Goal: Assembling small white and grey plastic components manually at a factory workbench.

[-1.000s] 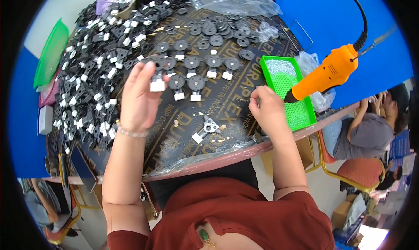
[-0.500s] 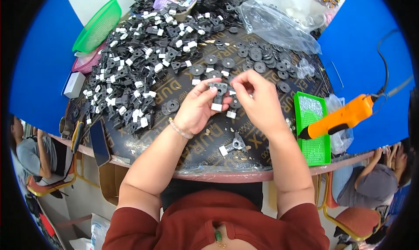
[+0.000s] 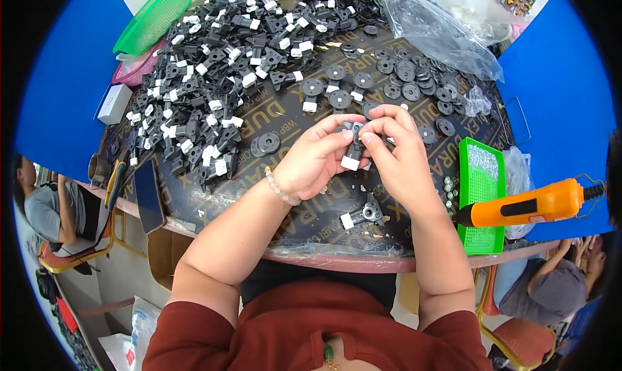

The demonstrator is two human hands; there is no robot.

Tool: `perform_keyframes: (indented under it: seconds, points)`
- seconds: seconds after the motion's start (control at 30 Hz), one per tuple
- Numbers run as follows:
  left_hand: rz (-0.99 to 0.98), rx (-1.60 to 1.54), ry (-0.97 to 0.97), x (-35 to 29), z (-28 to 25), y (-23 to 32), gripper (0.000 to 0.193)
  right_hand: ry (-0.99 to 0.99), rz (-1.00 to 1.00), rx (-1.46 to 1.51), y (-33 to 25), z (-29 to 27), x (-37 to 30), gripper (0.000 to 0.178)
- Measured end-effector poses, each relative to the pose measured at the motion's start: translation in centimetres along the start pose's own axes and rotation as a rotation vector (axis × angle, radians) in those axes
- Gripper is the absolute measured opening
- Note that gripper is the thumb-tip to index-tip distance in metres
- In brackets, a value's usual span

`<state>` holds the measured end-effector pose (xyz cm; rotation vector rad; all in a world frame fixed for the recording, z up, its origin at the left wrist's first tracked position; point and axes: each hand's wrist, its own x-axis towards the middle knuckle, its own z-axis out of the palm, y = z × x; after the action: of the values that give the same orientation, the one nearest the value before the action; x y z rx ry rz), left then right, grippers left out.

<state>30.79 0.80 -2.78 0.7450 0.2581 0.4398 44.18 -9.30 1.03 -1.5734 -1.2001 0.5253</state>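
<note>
The left hand's point(image 3: 315, 160) grip holds a black part point(image 3: 354, 151) above the worktop point(image 3: 311, 227), white end toward the body — likely steadying it for the right hand point(image 3: 403, 160) at its upper edge, whose grip, closed or parted, I cannot tell.

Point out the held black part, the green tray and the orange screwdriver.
Held black part point(image 3: 354, 151): head view, on its dark body.
Green tray point(image 3: 463, 170): head view, on its left wall.
Orange screwdriver point(image 3: 549, 201): head view, on its housing.

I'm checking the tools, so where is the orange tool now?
In the head view, the orange tool is at the right, pointing left across the green tray, to the right of the right hand.
</note>
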Motion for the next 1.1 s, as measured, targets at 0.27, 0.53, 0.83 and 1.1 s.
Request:
perform_keyframes:
  seconds: [0.27, 0.53, 0.83, 1.1]
  points:
    - [-0.025, -0.022, 0.011, -0.1, 0.1, 0.2, 0.03, 0.158, -0.213, -0.199, -0.1, -1.7, 0.5, 0.014]
    - [0.035, 0.084, 0.154, -0.3, 0.1, 0.6, 0.029, 0.419, -0.189, -0.856, 3.5, -7.8, 1.9, 0.013]
    - [0.049, 0.161, 0.164, -0.2, 0.2, 0.5, 0.029, 0.244, 0.279, -1.044, 9.9, -11.0, 3.3, 0.031]
    - [0.035, 0.062, 0.098, -0.2, 0.9, 0.3, 0.034, 0.532, 0.021, -1.031, 9.9, -10.9, 3.3, 0.016]
